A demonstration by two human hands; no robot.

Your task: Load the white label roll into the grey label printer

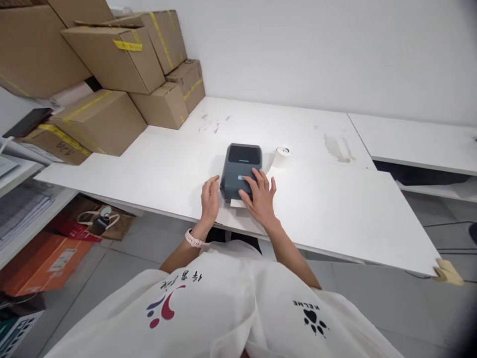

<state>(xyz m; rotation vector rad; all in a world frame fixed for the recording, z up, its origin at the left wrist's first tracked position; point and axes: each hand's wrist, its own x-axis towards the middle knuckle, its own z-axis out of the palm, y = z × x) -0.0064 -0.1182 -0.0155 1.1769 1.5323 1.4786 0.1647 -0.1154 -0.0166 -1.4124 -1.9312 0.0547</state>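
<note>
A dark grey label printer (234,171) sits on the white table near its front edge, and a white paper label (238,203) sticks out of its near side. My right hand (261,199) lies over the printer's right front part with fingers spread on its top, close to a small light button. Beside the printer's left side is my left hand (209,199), fingers stretched out and nothing held. Whether it touches the casing I cannot tell. A roll of white labels (282,156) stands on the table just right of the printer.
Cardboard boxes (112,54) with yellow tape are stacked at the table's back left. The white table (335,209) has worn patches, and its right front corner carries tan padding (448,272). An orange box (48,261) and a paper bag (119,223) stand low at the left.
</note>
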